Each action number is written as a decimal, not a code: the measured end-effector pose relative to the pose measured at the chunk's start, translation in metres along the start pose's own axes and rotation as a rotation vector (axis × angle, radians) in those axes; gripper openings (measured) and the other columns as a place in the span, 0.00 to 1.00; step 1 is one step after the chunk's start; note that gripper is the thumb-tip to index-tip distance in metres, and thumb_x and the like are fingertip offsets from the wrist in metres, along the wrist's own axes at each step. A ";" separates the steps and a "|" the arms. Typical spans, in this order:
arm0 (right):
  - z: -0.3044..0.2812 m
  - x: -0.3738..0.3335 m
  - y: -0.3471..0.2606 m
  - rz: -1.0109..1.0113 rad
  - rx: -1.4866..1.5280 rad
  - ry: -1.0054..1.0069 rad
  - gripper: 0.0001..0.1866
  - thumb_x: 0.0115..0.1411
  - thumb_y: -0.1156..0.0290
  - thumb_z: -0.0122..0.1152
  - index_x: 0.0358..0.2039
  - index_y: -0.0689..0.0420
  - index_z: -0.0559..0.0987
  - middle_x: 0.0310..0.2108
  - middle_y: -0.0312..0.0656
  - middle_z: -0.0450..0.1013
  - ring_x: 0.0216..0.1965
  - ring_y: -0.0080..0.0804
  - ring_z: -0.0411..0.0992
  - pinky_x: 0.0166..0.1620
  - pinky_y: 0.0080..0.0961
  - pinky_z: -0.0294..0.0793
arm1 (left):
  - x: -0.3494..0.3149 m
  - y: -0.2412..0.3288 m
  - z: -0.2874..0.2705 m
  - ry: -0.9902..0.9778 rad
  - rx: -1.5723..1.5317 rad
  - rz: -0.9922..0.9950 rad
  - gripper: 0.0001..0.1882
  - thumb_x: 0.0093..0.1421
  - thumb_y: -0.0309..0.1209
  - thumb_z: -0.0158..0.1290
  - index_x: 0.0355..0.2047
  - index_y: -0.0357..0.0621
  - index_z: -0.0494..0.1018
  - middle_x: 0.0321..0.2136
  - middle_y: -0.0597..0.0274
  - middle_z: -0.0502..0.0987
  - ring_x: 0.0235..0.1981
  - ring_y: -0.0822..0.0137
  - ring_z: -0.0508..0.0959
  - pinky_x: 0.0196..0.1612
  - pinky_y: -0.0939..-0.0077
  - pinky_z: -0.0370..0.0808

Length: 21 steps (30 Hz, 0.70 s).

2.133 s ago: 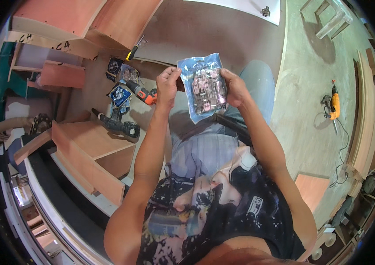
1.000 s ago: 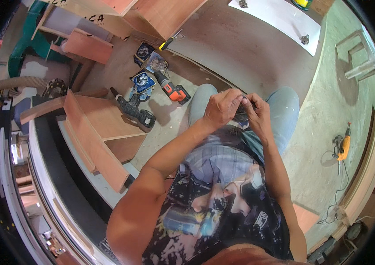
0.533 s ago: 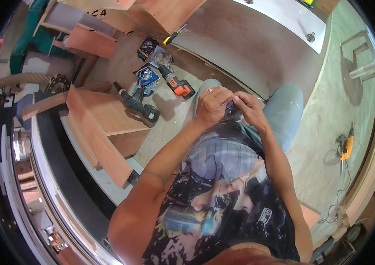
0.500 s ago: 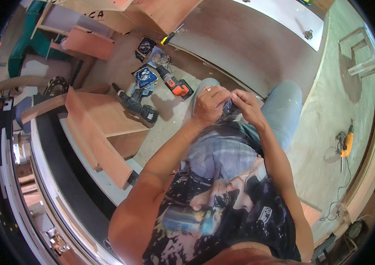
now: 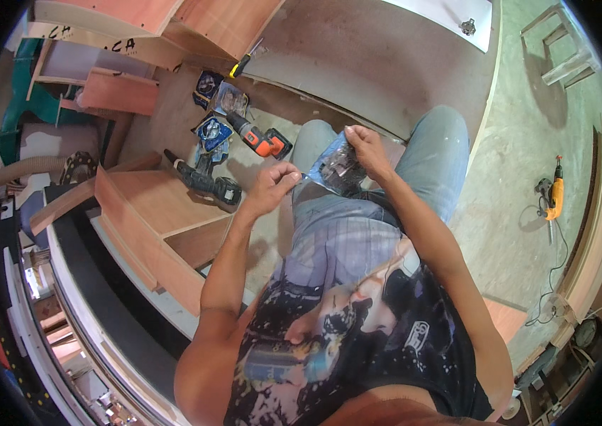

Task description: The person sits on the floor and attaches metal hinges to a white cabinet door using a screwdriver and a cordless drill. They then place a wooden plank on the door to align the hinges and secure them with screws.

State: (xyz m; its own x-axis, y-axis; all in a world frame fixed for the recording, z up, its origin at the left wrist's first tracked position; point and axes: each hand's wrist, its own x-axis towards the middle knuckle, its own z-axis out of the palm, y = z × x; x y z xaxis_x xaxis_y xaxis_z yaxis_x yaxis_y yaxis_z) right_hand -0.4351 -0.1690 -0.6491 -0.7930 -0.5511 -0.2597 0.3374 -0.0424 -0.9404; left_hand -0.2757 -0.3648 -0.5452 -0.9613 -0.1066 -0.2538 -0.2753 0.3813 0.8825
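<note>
Over my lap, between my knees, is a blue and clear plastic packet (image 5: 338, 169) with dark metallic-looking pieces inside. My right hand (image 5: 369, 150) grips its upper right edge between thumb and fingers. At the packet's left corner, my left hand (image 5: 274, 187) is closed in a pinch on a thin bit of the plastic; whether that bit is torn loose I cannot tell. Left of my knee, an orange and black cordless drill (image 5: 262, 138) lies on the floor, with a black cordless drill (image 5: 205, 182) nearer to me.
Several opened blue packets (image 5: 213, 133) lie beside the drills, and a yellow-black screwdriver (image 5: 242, 62) rests past them. A large brown panel (image 5: 372, 64) spans the front. Wooden cabinet parts (image 5: 152, 199) stand at left. On the right are a yellow corded drill (image 5: 556, 192) and a stool (image 5: 563, 53).
My hands were close together on the packet and have drawn apart. My left hand moved left and nearer; the packet now shows more fully in my right hand. The view has shifted slightly.
</note>
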 end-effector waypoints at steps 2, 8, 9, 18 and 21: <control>0.009 0.004 0.004 -0.041 -0.057 -0.088 0.16 0.68 0.61 0.53 0.30 0.61 0.77 0.24 0.26 0.67 0.27 0.15 0.61 0.32 0.19 0.63 | 0.012 0.001 -0.008 0.110 0.313 0.269 0.09 0.56 0.24 0.56 0.38 0.38 0.76 0.31 0.60 0.72 0.36 0.65 0.75 0.42 0.74 0.72; 0.021 -0.004 -0.015 -0.070 -0.067 -0.234 0.16 0.68 0.61 0.53 0.30 0.62 0.77 0.24 0.27 0.68 0.28 0.15 0.62 0.31 0.20 0.65 | 0.038 0.018 0.024 0.038 0.362 0.044 0.11 0.54 0.31 0.57 0.37 0.42 0.80 0.37 0.52 0.79 0.36 0.58 0.79 0.42 0.68 0.73; 0.020 -0.003 -0.013 -0.072 -0.075 -0.247 0.16 0.67 0.61 0.53 0.31 0.62 0.77 0.25 0.28 0.69 0.28 0.16 0.63 0.32 0.21 0.65 | 0.043 0.018 0.026 0.024 0.324 -0.073 0.11 0.53 0.31 0.58 0.37 0.41 0.80 0.34 0.53 0.79 0.34 0.58 0.79 0.40 0.68 0.74; 0.011 0.006 0.010 -0.233 -0.170 -0.128 0.23 0.67 0.54 0.50 0.39 0.64 0.80 0.31 0.40 0.78 0.33 0.29 0.73 0.40 0.28 0.72 | 0.044 -0.031 0.053 0.330 0.188 0.050 0.16 0.49 0.28 0.64 0.38 0.34 0.78 0.29 0.62 0.80 0.30 0.72 0.77 0.36 0.76 0.73; -0.010 0.011 0.033 -0.212 -0.489 -0.025 0.27 0.67 0.47 0.47 0.42 0.61 0.80 0.37 0.45 0.78 0.38 0.35 0.73 0.45 0.30 0.71 | 0.045 -0.043 0.057 0.349 0.159 0.135 0.15 0.49 0.26 0.63 0.39 0.36 0.79 0.31 0.64 0.79 0.31 0.74 0.76 0.38 0.77 0.73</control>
State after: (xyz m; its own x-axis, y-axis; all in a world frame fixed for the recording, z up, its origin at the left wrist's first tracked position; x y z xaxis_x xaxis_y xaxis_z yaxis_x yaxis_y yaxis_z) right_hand -0.4376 -0.1678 -0.6855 -0.8037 -0.5926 -0.0528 -0.1100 0.2352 -0.9657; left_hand -0.3067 -0.3339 -0.6168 -0.9396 -0.3406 0.0342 -0.1686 0.5473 0.8198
